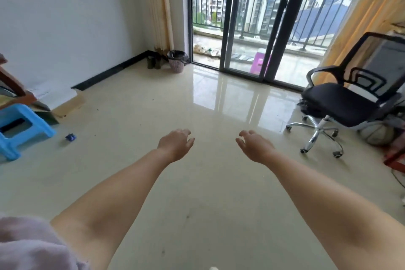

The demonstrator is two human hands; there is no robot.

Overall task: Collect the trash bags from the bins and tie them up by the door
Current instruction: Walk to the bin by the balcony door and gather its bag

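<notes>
Head view: left hand and right hand extended, fingers loosely spread, holding nothing. Pink bin with dark trash bag stands beside the balcony door.

I count one bin with one bag in the far corner of the floor, one pair of boots beside it, one blue stool at the left edge, one chair at the right edge, and my two hands, left and right.

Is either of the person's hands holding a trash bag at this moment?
No: the left hand and right hand reach forward with fingers loosely spread, and the lined bin stands far off by the glass door.
</notes>
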